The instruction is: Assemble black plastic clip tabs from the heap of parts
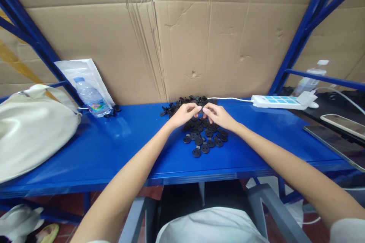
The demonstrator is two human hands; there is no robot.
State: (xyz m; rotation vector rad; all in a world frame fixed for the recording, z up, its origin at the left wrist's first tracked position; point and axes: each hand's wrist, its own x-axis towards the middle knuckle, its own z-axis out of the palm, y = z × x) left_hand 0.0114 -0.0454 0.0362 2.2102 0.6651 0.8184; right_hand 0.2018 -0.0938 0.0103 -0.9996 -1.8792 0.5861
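A heap of several small black round parts (pixel 203 136) lies on the blue shelf top (pixel 119 148), spreading from the cardboard back wall toward me. My left hand (pixel 185 114) and my right hand (pixel 217 115) meet over the middle of the heap, fingertips nearly touching. Both hands have their fingers curled in a pinch. Something small and dark sits between the fingertips, too small to name.
A cream bag (pixel 31 129) lies at the left. A water bottle (pixel 91 98) leans beside a white plastic pouch (pixel 85 74). A white power strip (pixel 281 101) with its cable, another bottle (pixel 309 79) and two phones (pixel 339 133) are at the right. Blue rack struts rise on both sides.
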